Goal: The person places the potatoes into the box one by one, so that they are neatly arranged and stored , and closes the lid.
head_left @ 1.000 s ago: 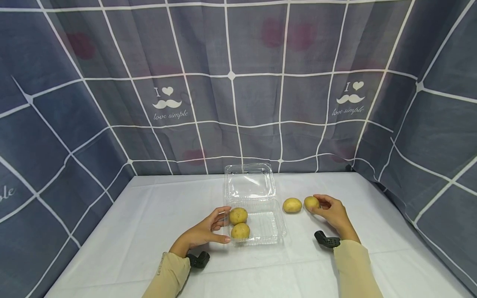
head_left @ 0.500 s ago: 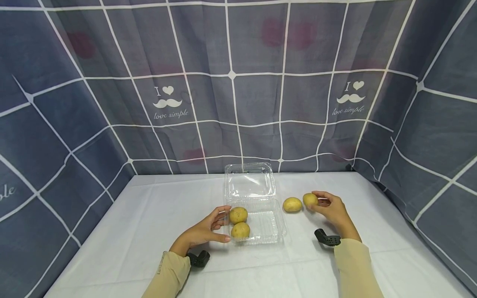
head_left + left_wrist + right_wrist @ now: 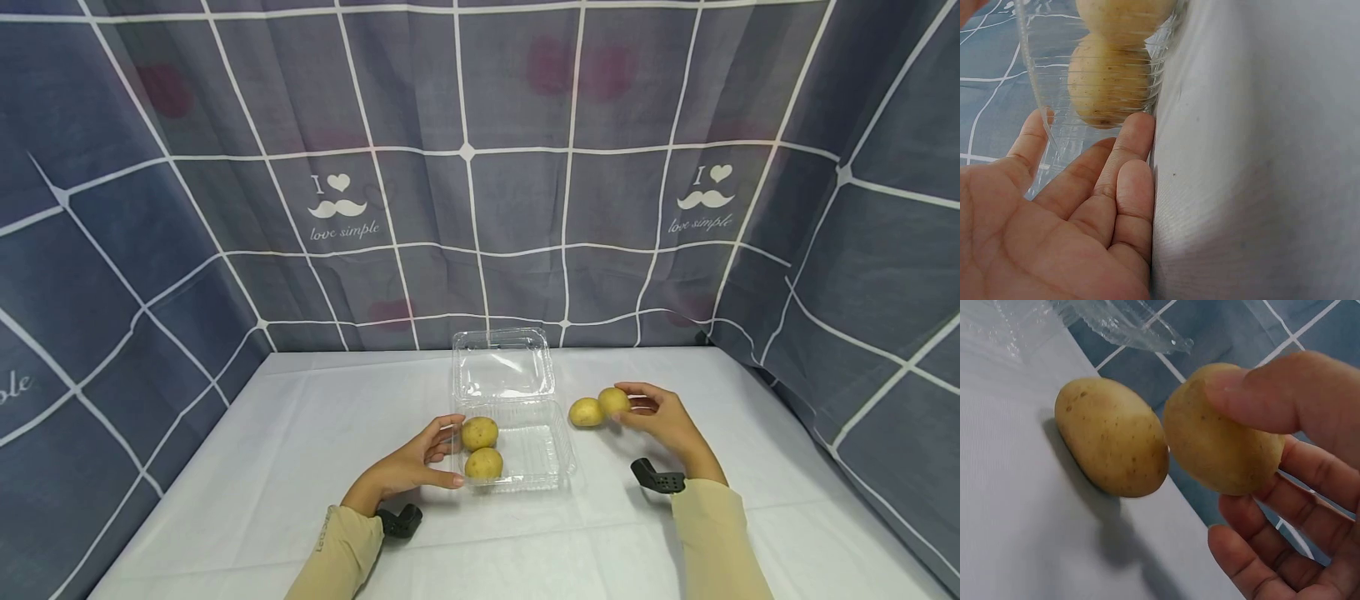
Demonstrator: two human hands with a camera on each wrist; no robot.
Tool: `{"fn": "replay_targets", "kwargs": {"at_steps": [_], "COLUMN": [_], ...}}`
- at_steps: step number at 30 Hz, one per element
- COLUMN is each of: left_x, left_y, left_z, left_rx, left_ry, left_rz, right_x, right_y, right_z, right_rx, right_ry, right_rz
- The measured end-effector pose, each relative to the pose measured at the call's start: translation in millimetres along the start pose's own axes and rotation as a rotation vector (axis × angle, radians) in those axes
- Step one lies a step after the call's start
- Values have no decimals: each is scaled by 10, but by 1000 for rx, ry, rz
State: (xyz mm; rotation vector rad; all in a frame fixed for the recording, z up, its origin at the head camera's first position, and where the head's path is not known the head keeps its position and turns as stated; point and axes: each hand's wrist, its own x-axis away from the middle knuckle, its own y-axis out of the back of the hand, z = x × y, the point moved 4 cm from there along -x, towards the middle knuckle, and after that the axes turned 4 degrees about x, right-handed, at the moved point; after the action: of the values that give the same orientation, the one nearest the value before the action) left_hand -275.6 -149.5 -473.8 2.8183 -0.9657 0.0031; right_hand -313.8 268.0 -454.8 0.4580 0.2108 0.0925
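A clear plastic container (image 3: pixel 531 446) stands on the white table, its lid (image 3: pixel 502 367) tipped back. Two potatoes, one (image 3: pixel 480 434) behind the other (image 3: pixel 483 464), lie along its left side. My left hand (image 3: pixel 408 467) rests against the container's left wall, fingers extended; the left wrist view shows the fingers (image 3: pixel 1135 134) touching the ribbed plastic. To the right of the container my right hand (image 3: pixel 663 419) pinches a potato (image 3: pixel 614 402), thumb on top in the right wrist view. Beside it another potato (image 3: pixel 1112 437) lies on the table; whether the two touch I cannot tell.
A dark checked curtain (image 3: pixel 517 208) hangs behind the table and along both sides. The white cloth (image 3: pixel 480 550) covers the tabletop. Black wrist cameras sit on the left wrist (image 3: pixel 401 522) and the right wrist (image 3: pixel 657 477).
My right hand has moved slightly left with its potato, bringing it up close to the potato on the table. The left hand and the container have stayed in place.
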Motion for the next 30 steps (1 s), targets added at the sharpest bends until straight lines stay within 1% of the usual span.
{"fn": "replay_targets", "kwargs": {"at_steps": [4,10,14,23,30], "left_x": [0,3,-2,0,-6], "left_y": [3,9,4,-10,-6], "left_z": [7,15,10,-1,8], "left_rx": [5,20,12,11,16], "left_ry": [5,20,22,2,3], "left_rz": [-1,-4,-3,5,-1], "right_x": [-7,-15,-18,-22,-30], "right_y": [-32,-80,-100,-148,-205], "right_z": [48,101,125,201,255], "right_rx": [-45,-72,-96,-124,-152], "right_ry": [20,26,27,79,110], "right_rz": [36,86,103,162,217]}}
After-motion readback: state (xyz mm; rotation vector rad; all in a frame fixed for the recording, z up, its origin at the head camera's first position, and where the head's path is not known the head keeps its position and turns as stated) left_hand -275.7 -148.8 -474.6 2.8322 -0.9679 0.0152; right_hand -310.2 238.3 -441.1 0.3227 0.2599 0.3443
